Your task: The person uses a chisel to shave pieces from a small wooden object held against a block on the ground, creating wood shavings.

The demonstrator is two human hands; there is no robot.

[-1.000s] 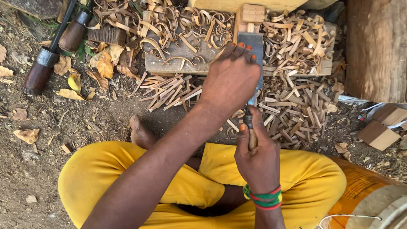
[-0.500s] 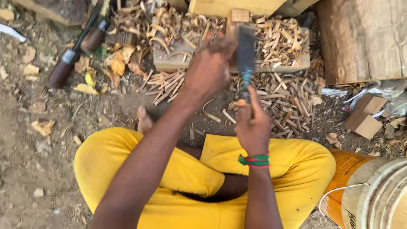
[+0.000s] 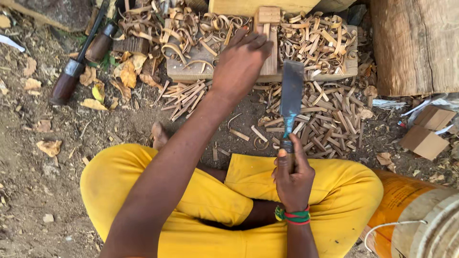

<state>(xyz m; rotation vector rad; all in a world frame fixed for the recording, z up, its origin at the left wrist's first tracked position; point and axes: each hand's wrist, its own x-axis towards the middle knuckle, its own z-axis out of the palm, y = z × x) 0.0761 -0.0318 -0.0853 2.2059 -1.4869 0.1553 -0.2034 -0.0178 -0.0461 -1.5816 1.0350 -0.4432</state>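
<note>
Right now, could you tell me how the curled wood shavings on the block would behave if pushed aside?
The curled shavings look thin and ribbon-like, so probably very light and easily scattered. Their loose coils suggest they would spring, tangle or snap rather than slide neatly. The left hand rests beside them on the wooden block.

Bare brown dirt ground (image 3: pixel 43 191) carries everything. At the far middle lies a flat wooden block (image 3: pixel 191 71), heaped with curled wood shavings (image 3: pixel 311 40). Just near of it, split wood sticks (image 3: pixel 330 119) are scattered over the soil, with a smaller bunch (image 3: pixel 184 98) to their left. At the far left lie dark-handled tools (image 3: pixel 67 81) among dry yellow leaves (image 3: pixel 126 74). A thick log (image 3: pixel 416 45) lies at the far right, cardboard scraps (image 3: pixel 428 134) near it, and an orange container (image 3: pixel 406 205) rests at the near right.
</note>
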